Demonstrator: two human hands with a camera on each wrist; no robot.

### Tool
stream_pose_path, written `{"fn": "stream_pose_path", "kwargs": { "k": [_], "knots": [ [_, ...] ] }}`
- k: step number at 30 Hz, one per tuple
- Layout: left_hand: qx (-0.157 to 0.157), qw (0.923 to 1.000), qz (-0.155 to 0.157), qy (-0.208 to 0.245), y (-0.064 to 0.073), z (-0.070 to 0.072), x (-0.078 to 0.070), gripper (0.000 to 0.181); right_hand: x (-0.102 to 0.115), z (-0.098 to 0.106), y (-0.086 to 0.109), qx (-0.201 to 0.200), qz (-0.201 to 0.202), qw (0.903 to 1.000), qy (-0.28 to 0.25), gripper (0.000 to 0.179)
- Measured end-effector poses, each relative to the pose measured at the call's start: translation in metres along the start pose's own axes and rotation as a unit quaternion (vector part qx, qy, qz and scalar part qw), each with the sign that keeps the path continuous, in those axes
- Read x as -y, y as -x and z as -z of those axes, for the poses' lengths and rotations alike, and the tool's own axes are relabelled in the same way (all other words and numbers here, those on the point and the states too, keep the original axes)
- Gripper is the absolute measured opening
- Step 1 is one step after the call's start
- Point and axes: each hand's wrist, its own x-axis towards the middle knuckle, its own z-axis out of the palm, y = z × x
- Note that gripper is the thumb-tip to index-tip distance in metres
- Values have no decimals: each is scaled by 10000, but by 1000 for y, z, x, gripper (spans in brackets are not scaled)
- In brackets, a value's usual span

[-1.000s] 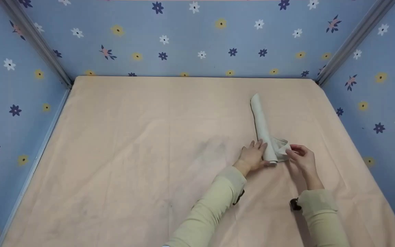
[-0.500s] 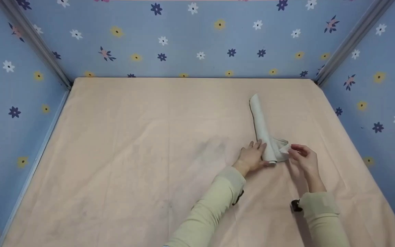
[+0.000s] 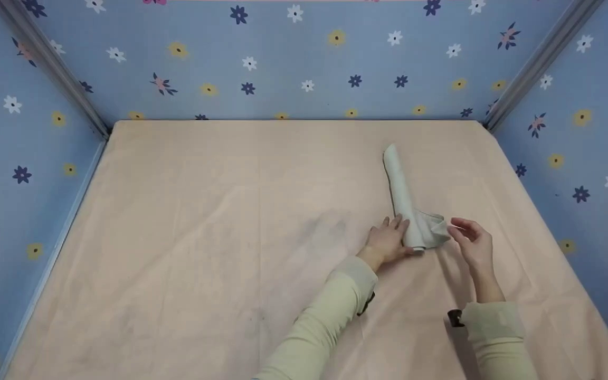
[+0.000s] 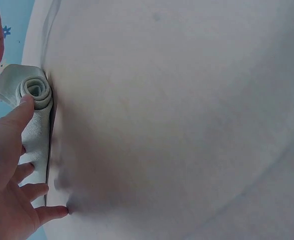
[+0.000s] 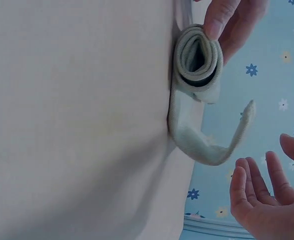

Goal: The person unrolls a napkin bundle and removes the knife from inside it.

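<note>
A pale grey-green cloth [image 3: 400, 182], rolled into a long tube, lies on the table's right side. Its loose flap [image 3: 431, 230] sticks out to the right at the near end and curls upward, as the right wrist view shows. My left hand [image 3: 387, 241] rests on the near part of the roll with fingers spread. Its thumb [image 4: 24, 111] touches the coiled end [image 4: 36, 91]. Just right of the flap hovers my right hand [image 3: 473, 244], fingers loosely bent and apart from the cloth. A gap shows between that hand [image 5: 274, 200] and the flap's tip [image 5: 250, 107].
A peach cloth [image 3: 188, 221] with creases and faint grey stains covers the table. Blue flowered panels [image 3: 304, 58] stand behind it and on both sides, with grey posts [image 3: 544, 66] at the back corners.
My right hand has let go of the flap and moved slightly right, away from it. The flap now spreads out more. My left hand stays on the roll.
</note>
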Motion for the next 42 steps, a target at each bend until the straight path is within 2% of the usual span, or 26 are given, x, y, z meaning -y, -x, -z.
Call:
{"fn": "stream_pose_path", "kwargs": {
  "k": [8, 13, 18, 24, 26, 28, 31, 33, 34, 38, 42],
  "knots": [
    [-73, 10000, -26, 9, 0, 0, 1, 74, 7, -7, 7, 6, 15, 9998, -176, 27],
    [-105, 9999, -21, 23, 1, -1, 1, 74, 23, -14, 17, 86, 101, 9995, -269, 27],
    [-112, 9999, -32, 41, 1, -2, 1, 73, 30, -18, 23, 198, 128, 9997, -107, 29],
    [-147, 9999, -58, 11, 1, -2, 1, 72, 10, -18, 16, 213, 29, 9997, -122, 28],
    [-102, 9999, -47, -22, 1, -1, 1, 73, -23, -16, 3, 222, 372, 9988, -221, 27],
    [-57, 10000, -40, -39, 1, -1, 1, 74, -29, -17, 0, 184, 311, 9991, -213, 27],
    [-23, 10000, -39, -33, 1, -1, 2, 76, -29, -17, -1, 174, 403, 9982, -418, 28],
    [-44, 10000, -47, 5, 1, -1, 2, 76, -3, -19, 7, 115, 90, 9990, -431, 28],
    [-51, 10000, -50, 32, 1, -1, 2, 76, -2, -19, 7, 100, 147, 9985, -518, 28],
    [-38, 10000, -38, 67, 1, -1, 2, 76, -3, -19, 5, 20, 317, 9978, -581, 27],
    [-36, 10000, -25, 82, 1, -1, 2, 76, -13, -16, 1, 53, 567, 9974, -452, 27]
  ]
}}
